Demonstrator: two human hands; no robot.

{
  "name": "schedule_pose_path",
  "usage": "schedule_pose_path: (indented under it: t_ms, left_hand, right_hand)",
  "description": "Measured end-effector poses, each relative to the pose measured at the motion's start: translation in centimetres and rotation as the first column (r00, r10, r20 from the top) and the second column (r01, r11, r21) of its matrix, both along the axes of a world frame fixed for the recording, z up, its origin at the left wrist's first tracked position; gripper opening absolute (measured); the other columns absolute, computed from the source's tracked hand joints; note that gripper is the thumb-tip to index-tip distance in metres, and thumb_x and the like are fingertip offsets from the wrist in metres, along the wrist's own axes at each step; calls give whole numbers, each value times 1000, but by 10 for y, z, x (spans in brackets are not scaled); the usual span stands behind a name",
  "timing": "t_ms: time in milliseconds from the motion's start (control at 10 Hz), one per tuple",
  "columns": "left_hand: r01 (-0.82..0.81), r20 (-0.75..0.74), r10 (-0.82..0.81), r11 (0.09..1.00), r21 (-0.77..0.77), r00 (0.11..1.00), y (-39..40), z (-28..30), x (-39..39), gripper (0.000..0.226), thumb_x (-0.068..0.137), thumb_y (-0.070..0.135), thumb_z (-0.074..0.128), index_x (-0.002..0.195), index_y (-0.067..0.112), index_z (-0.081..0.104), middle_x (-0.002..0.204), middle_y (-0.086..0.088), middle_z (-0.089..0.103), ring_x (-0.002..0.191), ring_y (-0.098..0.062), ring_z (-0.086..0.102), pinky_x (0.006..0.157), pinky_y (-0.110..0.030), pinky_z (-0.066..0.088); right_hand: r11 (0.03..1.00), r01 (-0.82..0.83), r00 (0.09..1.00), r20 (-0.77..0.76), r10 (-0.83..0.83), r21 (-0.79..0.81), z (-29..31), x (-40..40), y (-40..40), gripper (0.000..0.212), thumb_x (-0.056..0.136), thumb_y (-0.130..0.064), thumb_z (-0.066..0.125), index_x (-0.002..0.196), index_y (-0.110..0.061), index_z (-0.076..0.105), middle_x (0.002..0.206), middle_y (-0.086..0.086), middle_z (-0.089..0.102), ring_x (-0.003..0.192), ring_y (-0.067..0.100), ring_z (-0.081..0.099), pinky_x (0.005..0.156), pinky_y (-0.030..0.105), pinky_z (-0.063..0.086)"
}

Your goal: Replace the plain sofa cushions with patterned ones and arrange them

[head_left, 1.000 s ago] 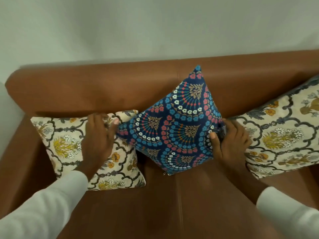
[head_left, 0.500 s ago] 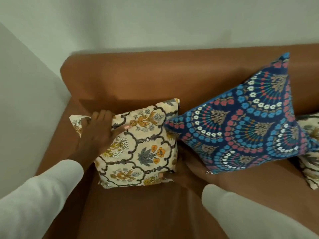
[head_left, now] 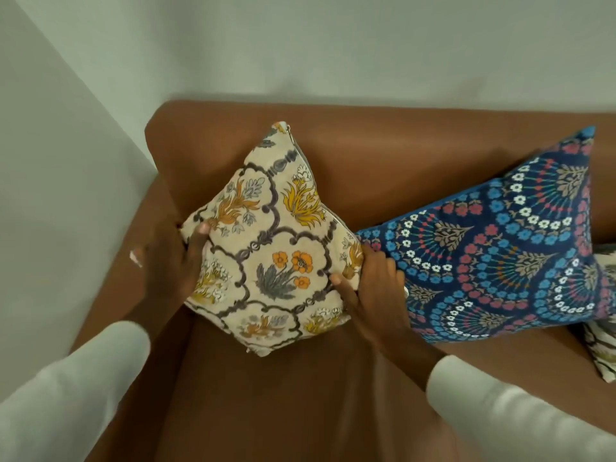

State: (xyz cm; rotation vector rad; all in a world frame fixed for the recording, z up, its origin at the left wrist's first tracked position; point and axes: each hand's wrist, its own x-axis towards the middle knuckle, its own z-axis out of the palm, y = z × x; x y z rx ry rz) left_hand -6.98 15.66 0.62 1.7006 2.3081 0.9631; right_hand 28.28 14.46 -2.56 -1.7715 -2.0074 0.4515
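A cream floral cushion stands on one corner like a diamond against the brown sofa back, near the left armrest. My left hand grips its left corner and my right hand grips its right corner. Just to the right, a blue fan-patterned cushion leans against the sofa back, touching my right hand. A second cream floral cushion shows only partly at the right edge, behind the blue one.
The sofa's left armrest runs beside my left hand, close to a pale wall. The brown seat stretches out in front of the cushions. My white sleeves fill the lower corners.
Both hands left the blue cushion and took the left cream cushion. It has been turned from lying flat-sided to standing on one corner. The view shifted left.
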Motion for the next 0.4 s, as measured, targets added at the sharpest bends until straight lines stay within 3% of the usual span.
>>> schedule_pose_path:
  t_ms: [100, 200, 300, 400]
  left_hand:
    - [-36, 51, 42, 992, -119, 998, 16, -18, 7, 83, 97, 87, 23, 122, 12, 52, 120, -19, 57, 119, -43, 56, 102, -56, 42]
    - [-53, 76, 66, 987, -155, 995, 22, -23, 10, 77, 96, 88, 20, 120, 22, 50, 121, -9, 53, 129, -42, 52, 113, -63, 35]
    - [-39, 81, 45, 996, -79, 996, 17, -6, 11, 83, 99, 84, 23, 131, 15, 55, 125, -15, 59, 129, -41, 55, 111, -64, 39]
    - [17, 27, -18, 999, 38, 999, 9, 7, 30, 64, 108, 69, 32, 141, 18, 50, 141, -15, 56, 135, -37, 55, 114, -68, 38]
  right_hand:
    - [997, 52, 988, 147, -43, -57, 1, -11, 3, 91, 100, -77, 25, 158, -10, 44, 131, 10, 58, 119, 32, 55, 102, 48, 40]
    - [992, 94, 985, 152, -80, -88, 3, -17, 2, 94, 97, -76, 23, 160, -10, 43, 141, 11, 58, 128, 33, 54, 108, 46, 38]
    - [993, 103, 989, 116, -95, -64, 13, -16, -6, 91, 98, -73, 32, 159, -7, 47, 148, 14, 59, 135, 35, 55, 112, 48, 38]
    - [994, 113, 992, 50, -113, 0, 21, -7, -15, 84, 100, -68, 44, 156, -5, 51, 157, 18, 55, 145, 39, 52, 120, 53, 36]
